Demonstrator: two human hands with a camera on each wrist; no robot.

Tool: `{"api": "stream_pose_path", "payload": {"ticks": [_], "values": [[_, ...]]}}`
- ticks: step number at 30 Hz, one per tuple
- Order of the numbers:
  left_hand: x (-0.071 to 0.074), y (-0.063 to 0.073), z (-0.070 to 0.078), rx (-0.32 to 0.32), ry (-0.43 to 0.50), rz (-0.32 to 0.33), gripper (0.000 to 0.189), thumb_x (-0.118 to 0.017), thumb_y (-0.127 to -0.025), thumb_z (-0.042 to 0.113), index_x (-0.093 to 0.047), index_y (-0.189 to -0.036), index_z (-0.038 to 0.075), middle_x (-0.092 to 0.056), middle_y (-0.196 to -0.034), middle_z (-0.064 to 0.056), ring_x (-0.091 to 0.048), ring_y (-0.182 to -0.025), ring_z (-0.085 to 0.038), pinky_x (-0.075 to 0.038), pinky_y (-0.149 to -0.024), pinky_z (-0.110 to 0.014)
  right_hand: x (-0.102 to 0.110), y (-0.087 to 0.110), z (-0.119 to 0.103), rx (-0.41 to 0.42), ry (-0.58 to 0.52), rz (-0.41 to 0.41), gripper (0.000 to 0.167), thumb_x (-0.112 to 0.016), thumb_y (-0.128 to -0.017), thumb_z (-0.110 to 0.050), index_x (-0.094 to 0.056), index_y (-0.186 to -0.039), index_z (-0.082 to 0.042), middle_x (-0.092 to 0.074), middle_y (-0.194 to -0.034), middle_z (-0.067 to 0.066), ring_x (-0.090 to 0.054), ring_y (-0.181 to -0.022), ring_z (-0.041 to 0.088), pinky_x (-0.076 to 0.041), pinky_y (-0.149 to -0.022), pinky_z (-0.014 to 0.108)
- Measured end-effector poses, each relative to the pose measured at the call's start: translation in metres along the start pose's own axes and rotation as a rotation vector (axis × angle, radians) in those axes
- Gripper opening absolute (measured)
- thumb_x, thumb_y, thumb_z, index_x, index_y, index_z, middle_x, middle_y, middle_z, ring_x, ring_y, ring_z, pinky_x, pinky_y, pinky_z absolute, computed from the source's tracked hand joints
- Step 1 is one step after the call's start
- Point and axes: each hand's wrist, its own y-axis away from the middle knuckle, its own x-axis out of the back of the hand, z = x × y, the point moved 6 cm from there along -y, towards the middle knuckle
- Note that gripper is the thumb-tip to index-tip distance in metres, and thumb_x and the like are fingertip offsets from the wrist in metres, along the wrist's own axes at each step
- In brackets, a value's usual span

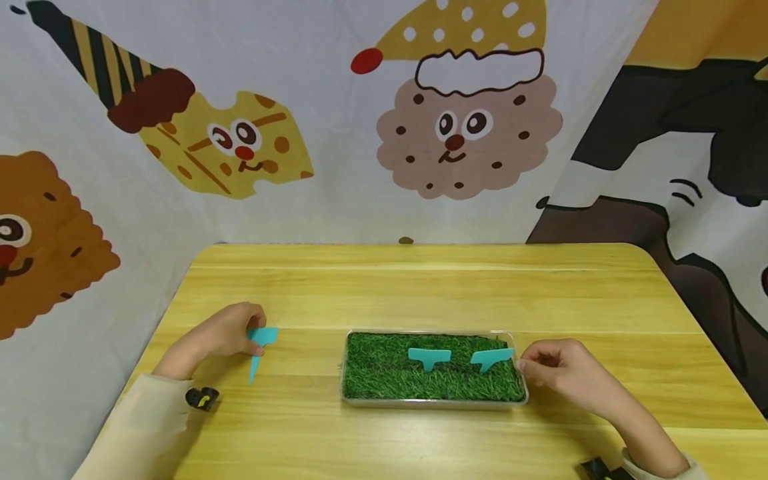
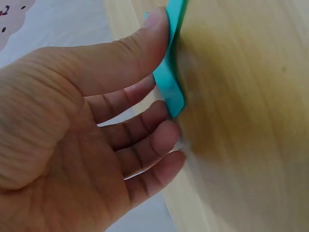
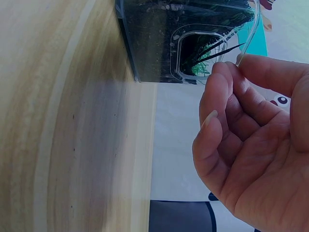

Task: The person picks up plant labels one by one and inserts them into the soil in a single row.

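Observation:
My left hand (image 1: 223, 332) pinches a teal T-shaped plant label (image 1: 268, 335) over the left part of the table, its pointed stem downward. In the left wrist view the thumb presses against the label (image 2: 170, 89) while the other fingers curl behind and below it. My right hand (image 1: 570, 375) is at the right end of a clear plastic box (image 1: 432, 403) filled with green artificial grass (image 1: 378, 373). Its thumb and fingertips pinch the box's rim (image 3: 251, 36) in the right wrist view. Two more teal labels (image 1: 429, 357) stand upright in the grass, the right one (image 1: 492, 358) tilted.
The box sits on a light wooden table (image 1: 300, 433). Behind the table hangs a pale cloth (image 1: 336, 213) printed with cartoon biscuits. Each wrist carries a small black strap device (image 1: 202, 399). Bare wood lies between my left hand and the box.

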Motion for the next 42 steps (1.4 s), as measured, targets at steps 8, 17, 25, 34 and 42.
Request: {"api": "stream_pose_path", "payload": {"ticks": [8,17,25,34,42], "values": [[-0.002,-0.002,-0.007,0.1,0.005,-0.042,0.038,-0.091,-0.084,0.019,-0.057,-0.093,0.005,-0.055,-0.085,-0.005,-0.05,-0.079,-0.022,-0.044,-0.073,-0.038,0.0,0.0,0.001,-0.01,0.0,0.001,0.017,-0.071,-0.101,-0.018,-0.072,-0.085,-0.014,-0.06,-0.068,-0.001,-0.048,-0.059,0.008,-0.04,-0.052,0.027],[-0.002,-0.002,-0.007,0.127,0.005,-0.045,0.04,-0.091,-0.084,0.023,-0.057,-0.095,0.004,-0.056,-0.086,-0.006,-0.05,-0.079,-0.023,-0.045,-0.071,-0.037,0.0,0.0,0.002,-0.005,-0.003,0.001,0.018,-0.071,-0.101,-0.017,-0.071,-0.083,-0.014,-0.059,-0.067,0.0,-0.046,-0.058,0.007,-0.039,-0.051,0.027],[0.001,-0.003,-0.009,0.037,0.116,0.019,0.024,-0.088,-0.086,0.019,-0.069,-0.094,0.006,-0.063,-0.085,-0.002,-0.052,-0.077,-0.02,-0.046,-0.069,-0.034,0.0,-0.001,0.001,-0.014,0.005,0.0,0.017,-0.072,-0.101,-0.018,-0.072,-0.084,-0.015,-0.059,-0.067,0.001,-0.045,-0.057,0.007,-0.04,-0.051,0.027],[0.018,0.007,0.002,-0.024,0.214,0.166,0.009,-0.08,-0.095,0.017,-0.075,-0.1,0.01,-0.066,-0.08,-0.002,-0.053,-0.072,-0.02,-0.044,-0.065,-0.031,0.0,-0.001,0.001,-0.007,0.001,0.001,0.017,-0.071,-0.101,-0.017,-0.072,-0.084,-0.015,-0.059,-0.067,0.0,-0.046,-0.058,0.007,-0.04,-0.052,0.027],[0.032,0.017,0.019,-0.079,0.259,0.317,0.024,-0.067,-0.103,0.006,-0.072,-0.125,-0.003,-0.074,-0.103,-0.011,-0.066,-0.083,-0.022,-0.054,-0.067,-0.031,0.0,0.0,0.0,0.011,0.004,0.001,0.018,-0.071,-0.101,-0.017,-0.072,-0.083,-0.015,-0.059,-0.067,-0.001,-0.047,-0.058,0.007,-0.04,-0.051,0.027]]}}
